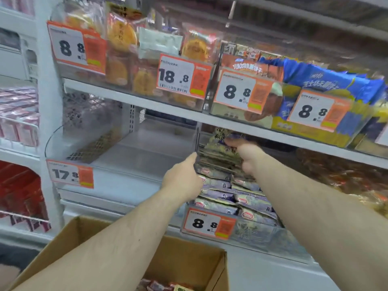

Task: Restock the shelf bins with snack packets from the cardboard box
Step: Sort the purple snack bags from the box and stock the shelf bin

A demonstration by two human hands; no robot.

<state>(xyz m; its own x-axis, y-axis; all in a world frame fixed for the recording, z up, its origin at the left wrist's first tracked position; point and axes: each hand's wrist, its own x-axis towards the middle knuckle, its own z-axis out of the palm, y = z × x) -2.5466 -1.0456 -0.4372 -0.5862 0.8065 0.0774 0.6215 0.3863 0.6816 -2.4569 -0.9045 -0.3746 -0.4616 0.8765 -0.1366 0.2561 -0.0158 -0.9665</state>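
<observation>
Two hands reach into one clear plastic bin (270,238) on the middle white shelf (241,122), at its front edge. Left hand (182,179) lies at the bin's left wall, with fingers fairly straight. Right hand (244,153) grips the top purple and green snack packets (218,153), fingers curled over them. About ten such packets are stacked in this bin. One empty clear bin (126,156) stands to its left. One brown cardboard box (189,257) sits below, with a few packets inside. Six orange price tags are visible.
</observation>
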